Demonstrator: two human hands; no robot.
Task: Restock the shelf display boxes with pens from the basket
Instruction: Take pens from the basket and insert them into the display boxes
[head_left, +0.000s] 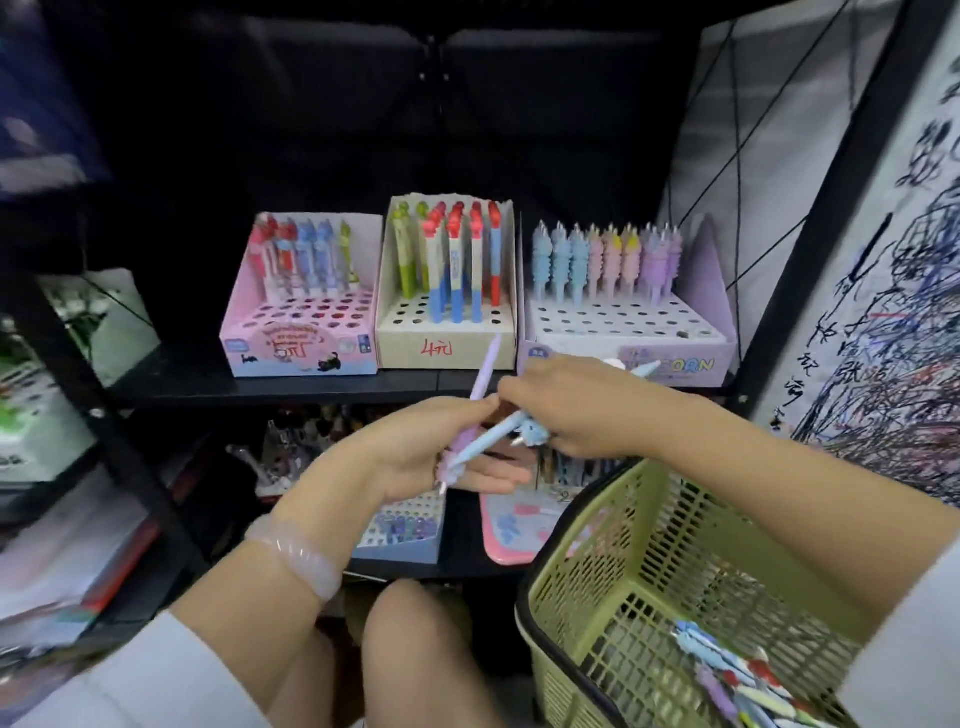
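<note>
The left hand pinches a lilac pen and a pale blue pen between thumb and fingers, the lilac one pointing up and far. The right hand grips another pale blue pen, its tip jutting right. More pens lie in the green basket, near right, below the display boxes.

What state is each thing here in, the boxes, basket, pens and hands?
Pink display box: back row filled, front holes empty.
Middle box: partly filled.
Lilac box: back rows filled, front holes empty.
Green basket: holds loose pens.
Left hand: grips purple pen.
Right hand: grips blue pen.
</note>
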